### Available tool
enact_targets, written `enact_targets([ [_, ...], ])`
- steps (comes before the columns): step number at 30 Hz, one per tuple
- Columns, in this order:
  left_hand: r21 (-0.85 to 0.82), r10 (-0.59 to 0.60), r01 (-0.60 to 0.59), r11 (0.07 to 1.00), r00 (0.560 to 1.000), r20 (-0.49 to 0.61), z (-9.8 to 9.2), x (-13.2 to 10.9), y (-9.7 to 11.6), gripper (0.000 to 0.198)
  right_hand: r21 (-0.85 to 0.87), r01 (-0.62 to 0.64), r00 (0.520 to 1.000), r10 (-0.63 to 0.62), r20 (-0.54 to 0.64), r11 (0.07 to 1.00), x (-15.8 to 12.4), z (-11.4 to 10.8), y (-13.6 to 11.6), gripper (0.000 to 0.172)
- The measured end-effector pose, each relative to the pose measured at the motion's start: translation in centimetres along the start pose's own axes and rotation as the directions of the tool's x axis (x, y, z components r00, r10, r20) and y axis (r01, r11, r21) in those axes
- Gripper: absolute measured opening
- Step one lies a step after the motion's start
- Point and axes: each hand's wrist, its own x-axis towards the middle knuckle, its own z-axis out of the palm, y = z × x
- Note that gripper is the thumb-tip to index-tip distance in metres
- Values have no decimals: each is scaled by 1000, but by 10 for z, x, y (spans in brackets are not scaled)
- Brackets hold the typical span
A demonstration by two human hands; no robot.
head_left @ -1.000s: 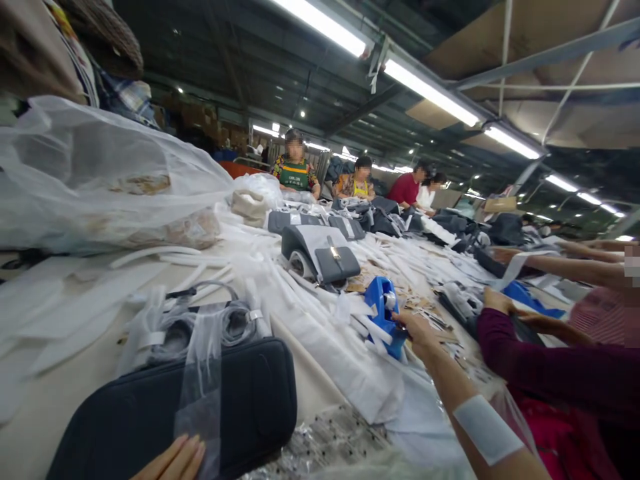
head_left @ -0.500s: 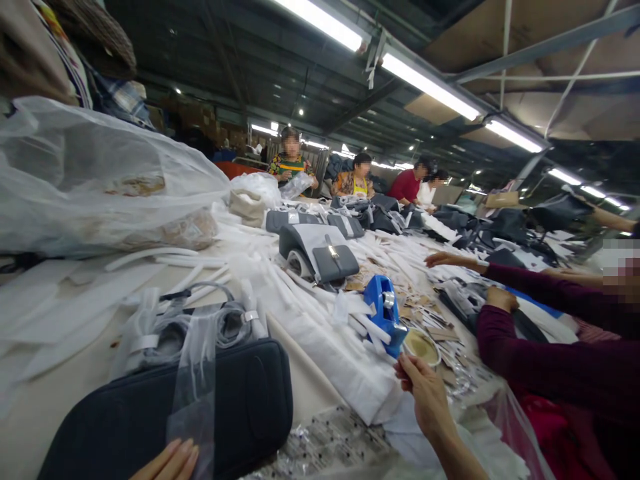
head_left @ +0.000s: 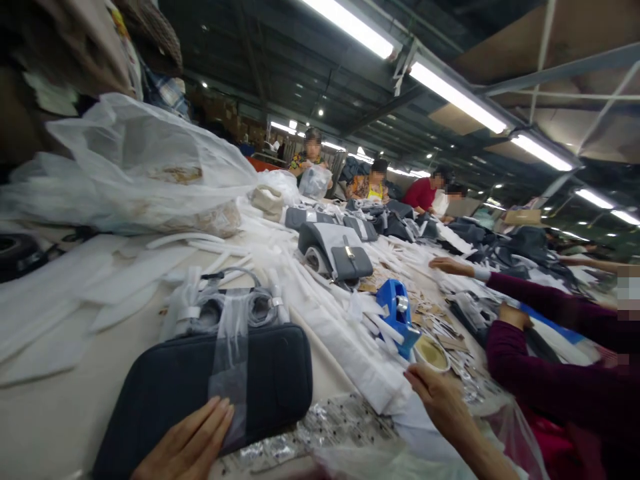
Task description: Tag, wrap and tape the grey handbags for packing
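Note:
A dark bag [head_left: 175, 380] lies flat on the table at lower left, its wrapped straps [head_left: 210, 313] bunched along the far edge. A translucent strip [head_left: 230, 360] runs across the straps and the bag. My left hand [head_left: 193, 433] rests on the bag beside the strip, fingers extended and side by side. My right hand [head_left: 437, 393] is held above the table with fingertips pinched together, near a blue tape dispenser [head_left: 397, 313] and a roll of tape [head_left: 431, 352]. Anything between those fingertips is too small to make out.
A big clear plastic bag [head_left: 150, 173] sits at upper left. A grey and dark bag [head_left: 345, 253] stands mid-table among white foam strips. At right, a person's purple sleeves [head_left: 530, 367] reach over the table. Further persons work at the far side.
The view has shifted, so the scene sits further right. My left hand shows more and lies further up over the bag. My right hand stays pinched near the dispenser.

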Motion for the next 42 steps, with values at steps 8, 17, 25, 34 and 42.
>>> enact_targets([
  [8, -63, -113, 128, 990, 974, 196, -32, 30, 11, 42, 62, 851, 300, -579, 758, 522, -16, 22, -169, 25],
  [17, -109, -187, 207, 972, 967, 172, -26, 26, 16, 35, 52, 999, -38, -574, 818, 7, 33, 134, -252, 13],
  [25, -95, -203, 224, 970, 960, 192, -22, 21, 17, 35, -5, 995, 55, -506, 861, 99, 46, 166, -275, 11],
  [34, 19, -174, 175, 984, 984, -28, 9, 14, 18, 35, -357, 861, 508, -592, 626, 362, 58, 160, -259, 21],
  [42, -67, -178, 166, 984, 951, -254, 0, 22, 12, 31, -172, 983, 78, -989, 129, 55, -19, 184, -168, 35],
])
